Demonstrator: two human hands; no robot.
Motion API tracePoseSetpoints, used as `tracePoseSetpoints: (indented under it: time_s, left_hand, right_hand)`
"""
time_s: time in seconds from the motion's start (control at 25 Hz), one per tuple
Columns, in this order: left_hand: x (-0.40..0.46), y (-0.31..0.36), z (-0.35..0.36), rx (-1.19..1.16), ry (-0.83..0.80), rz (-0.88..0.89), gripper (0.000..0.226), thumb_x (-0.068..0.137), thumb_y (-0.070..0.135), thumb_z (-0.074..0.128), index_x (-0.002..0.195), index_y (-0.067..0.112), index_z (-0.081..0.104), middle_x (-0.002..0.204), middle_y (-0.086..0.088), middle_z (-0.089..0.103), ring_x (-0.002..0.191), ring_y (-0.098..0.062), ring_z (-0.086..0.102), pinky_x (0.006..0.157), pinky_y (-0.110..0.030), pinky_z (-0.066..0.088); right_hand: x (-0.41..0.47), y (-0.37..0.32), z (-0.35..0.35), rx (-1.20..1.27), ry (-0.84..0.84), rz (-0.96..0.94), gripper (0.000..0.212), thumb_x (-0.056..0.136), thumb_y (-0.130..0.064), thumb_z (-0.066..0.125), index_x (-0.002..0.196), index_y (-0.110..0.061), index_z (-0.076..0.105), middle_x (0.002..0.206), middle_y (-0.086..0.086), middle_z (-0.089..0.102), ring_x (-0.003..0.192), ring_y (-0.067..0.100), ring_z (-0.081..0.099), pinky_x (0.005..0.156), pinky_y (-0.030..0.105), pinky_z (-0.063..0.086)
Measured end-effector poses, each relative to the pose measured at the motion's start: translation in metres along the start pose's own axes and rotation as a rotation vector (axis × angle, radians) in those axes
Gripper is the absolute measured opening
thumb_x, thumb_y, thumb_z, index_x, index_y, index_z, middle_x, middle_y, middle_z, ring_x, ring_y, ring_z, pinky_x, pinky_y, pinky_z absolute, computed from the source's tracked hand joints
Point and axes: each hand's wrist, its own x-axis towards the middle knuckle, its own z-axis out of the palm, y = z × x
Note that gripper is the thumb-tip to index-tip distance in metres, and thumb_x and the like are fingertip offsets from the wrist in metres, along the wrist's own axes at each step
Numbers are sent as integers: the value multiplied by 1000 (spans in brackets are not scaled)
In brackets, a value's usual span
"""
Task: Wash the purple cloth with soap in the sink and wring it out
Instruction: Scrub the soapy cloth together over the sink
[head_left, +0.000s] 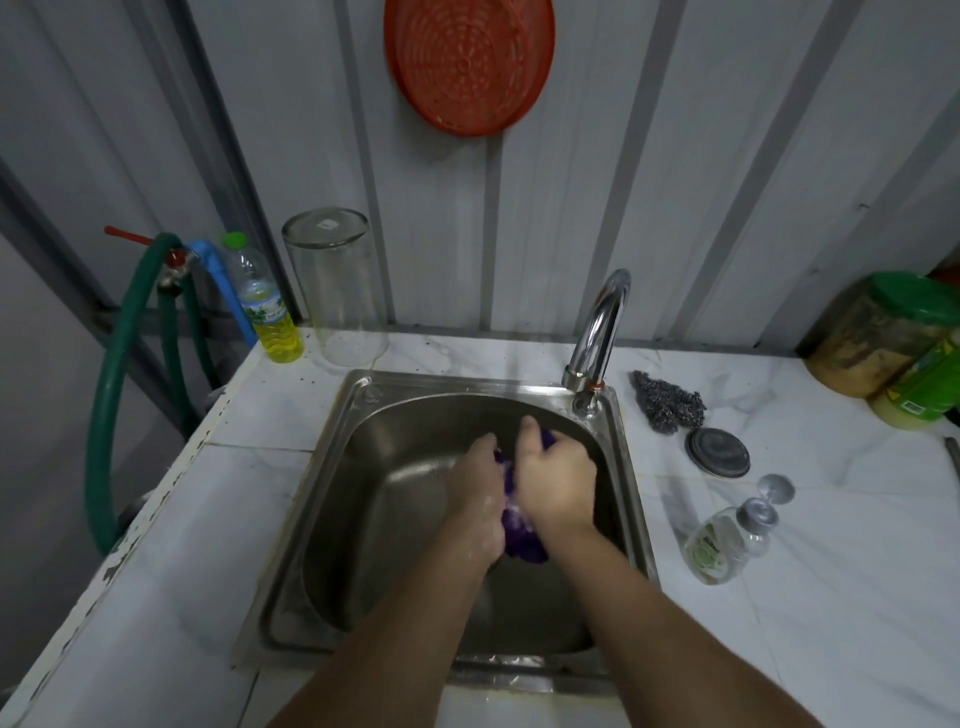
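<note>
On the far left of the counter stand a yellow-liquid bottle (270, 317) and an upturned clear glass jar (337, 291); neither is in play.

Over the basin of the steel sink (322, 499), the left hand (475, 499) is closed around the purple cloth (519, 535), fingers curled in toward the right, with white suds on its knuckles and wrist. The cloth is bunched into a rope-like wad held above the sink bottom — its long axis runs near to far, from a dark lump below the wrists up to a small tuft showing past the far knuckles. It lies squarely between the two palms, so neither hand has to reach for it.

The right hand (556, 483) is also clenched on the cloth, pressing in from the right side and sitting slightly farther along that axis than the left, thumb pointing away. Lather on the fabric suggests the soaping is well along and rubbing or wringing is the step in hand. Because the hands are offset along the wad, a wring would likely come from twisting them in opposite directions about that near-far line.

The faucet (597, 338) arches at the far right corner of the sink; I see no stream from it. Further right lie a steel scourer (670, 402), a round lid (719, 452) and a tipped soap bottle (719, 545).
</note>
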Motion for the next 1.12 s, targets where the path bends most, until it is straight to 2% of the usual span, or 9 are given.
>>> tracePoseSetpoints:
  time_s: [0.08,0.16,0.24,0.36,0.52,0.68,0.76,1.0,1.12]
  left_hand:
    - [-1,-9,3,7,-5,-8,33,93,37,58,81,8,68,76,-13,72,75,-31,73,77,-42,62]
    - [6,-1,-1,14,70,101,35,96,28,56,66,9,57,62,-9,59,63,-27,62,61,-26,56]
    - [9,7,-10,31,34,200,41,100,20,49,60,16,42,60,-5,42,62,-26,46,52,-26,44]
    - [4,6,-13,46,-24,162,40,99,27,50,61,15,52,56,-5,49,45,-15,51,41,-21,44]
    - [0,4,2,47,-40,54,36,93,38,58,82,7,71,69,-11,74,68,-28,72,73,-43,63]
    - [11,20,-3,79,72,156,36,96,25,54,63,10,53,55,-8,56,49,-15,61,47,-19,46]
    - [14,25,-2,132,99,166,36,96,20,53,62,12,47,57,-6,47,47,-15,54,42,-20,41]
    - [3,2,4,-10,-58,4,38,94,40,56,84,6,69,71,-15,71,66,-30,72,68,-40,63]
    - [11,19,0,45,38,78,35,96,28,53,67,10,51,56,-9,49,42,-21,50,40,-17,41]
  right_hand:
    - [10,1,-14,-34,-46,74,49,102,-47,47,76,-11,68,70,7,70,69,23,69,71,38,56]
    - [-7,0,-7,47,-15,-16,48,99,-49,51,64,-17,63,55,0,63,56,12,65,59,33,50]
    - [-38,-3,8,78,5,-161,49,92,-60,50,65,-21,62,51,-2,62,50,10,61,51,33,49]
    - [-29,-8,9,43,8,-141,53,86,-64,47,64,-19,62,56,0,66,60,21,67,60,37,57]
    - [13,-13,-14,10,-30,59,44,101,-43,51,71,-14,65,68,6,69,68,27,69,73,39,59]
    - [-28,-7,4,108,12,-110,49,90,-57,51,60,-20,60,50,-1,62,50,15,62,54,36,55]
    - [-42,-7,11,92,17,-153,44,84,-65,48,66,-28,63,51,-6,64,47,10,60,49,33,52]
    - [10,-8,-14,72,-3,142,47,99,-43,52,61,-17,56,70,10,68,79,37,70,79,45,57]
    - [-25,-8,1,124,15,-54,48,90,-56,53,58,-21,58,51,-4,62,54,13,64,56,30,53]
